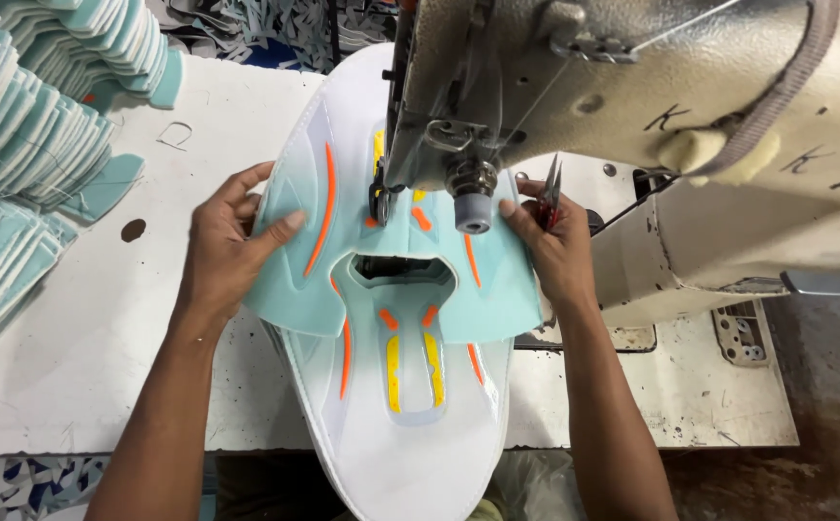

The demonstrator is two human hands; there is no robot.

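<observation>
Head view showed my left hand (232, 236) flat and my right hand (545, 236), gripping snips (549, 193), pressing the mint shoe upper (391, 280) under the sewing machine (555, 87); any slip risked crooked stitching.

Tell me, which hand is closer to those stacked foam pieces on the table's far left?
Left. The left hand presses the shoe upper on the side facing the stacks, though apart from them. The right hand holds snips beyond the sewing machine, farther away.
</observation>
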